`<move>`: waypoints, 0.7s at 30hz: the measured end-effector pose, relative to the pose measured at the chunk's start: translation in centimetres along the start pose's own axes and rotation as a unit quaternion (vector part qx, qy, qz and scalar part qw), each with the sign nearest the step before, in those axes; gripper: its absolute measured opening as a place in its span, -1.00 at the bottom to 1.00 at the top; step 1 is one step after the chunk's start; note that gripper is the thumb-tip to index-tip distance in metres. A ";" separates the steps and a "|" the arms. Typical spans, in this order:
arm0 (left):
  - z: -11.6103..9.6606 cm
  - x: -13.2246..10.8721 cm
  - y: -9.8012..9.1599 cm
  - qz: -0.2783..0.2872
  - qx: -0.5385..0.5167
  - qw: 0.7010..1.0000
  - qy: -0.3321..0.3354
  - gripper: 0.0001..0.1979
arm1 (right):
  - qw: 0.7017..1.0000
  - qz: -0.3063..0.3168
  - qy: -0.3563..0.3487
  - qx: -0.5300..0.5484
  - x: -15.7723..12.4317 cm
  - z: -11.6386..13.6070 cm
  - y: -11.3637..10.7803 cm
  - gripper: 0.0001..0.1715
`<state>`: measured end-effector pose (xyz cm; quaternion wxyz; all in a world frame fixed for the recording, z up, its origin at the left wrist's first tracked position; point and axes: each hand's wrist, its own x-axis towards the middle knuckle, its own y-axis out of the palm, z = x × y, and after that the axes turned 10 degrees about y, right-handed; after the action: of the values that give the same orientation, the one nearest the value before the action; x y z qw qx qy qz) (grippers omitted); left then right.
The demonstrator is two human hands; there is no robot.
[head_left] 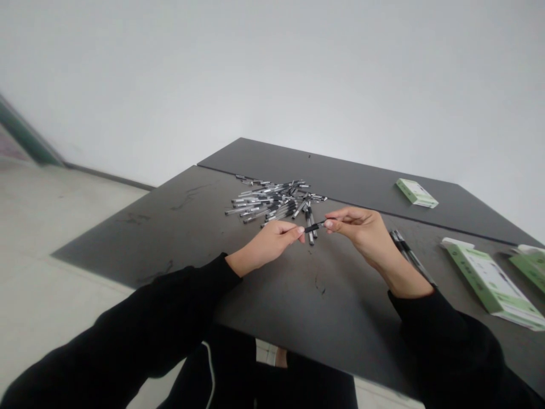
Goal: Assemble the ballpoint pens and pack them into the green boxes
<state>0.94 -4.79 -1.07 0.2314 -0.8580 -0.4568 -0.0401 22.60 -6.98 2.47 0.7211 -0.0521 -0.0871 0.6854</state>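
Observation:
Between my two hands a pen (312, 229) with a black grip is held nearly level above the table. My left hand (276, 241) pinches its left end between thumb and fingers. At the other end, my right hand (356, 230) pinches the pen's clear tip or cap; which of these it is I cannot tell. Just beyond lies a loose heap of pens (272, 203), clear-barrelled with black grips. Some small dark pieces (251, 180) are scattered at the heap's far left. Beside my right wrist, several pens (411, 255) lie together, partly hidden by the arm.
A green and white box (489, 281) with an open flap lies at the right, with another green box (530, 264) cut off by the frame edge. A third, closed-looking box (416, 193) rests farther back. The dark table (179, 238) meets a white wall (272, 68).

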 end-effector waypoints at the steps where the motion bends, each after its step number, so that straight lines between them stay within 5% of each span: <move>1: -0.2 0.0 -0.1 0.002 0.009 1.000 0.007 -0.60 | 1.000 0.002 0.000 0.003 -0.1 0.0 0.0 -0.64; 11: -0.7 0.2 -1.0 0.048 0.124 0.987 0.096 -0.70 | 0.997 0.058 0.024 -0.042 -2.2 -1.3 -0.4 -0.66; 21: -1.5 0.1 -0.3 0.027 0.041 0.997 0.063 -0.65 | 0.995 0.079 0.016 0.065 -3.0 -0.3 -0.5 -0.64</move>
<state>0.98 -5.18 0.37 0.2956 -0.8556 -0.4194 -0.0687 22.97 -9.93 2.11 0.6680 -0.0232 -0.0262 0.7434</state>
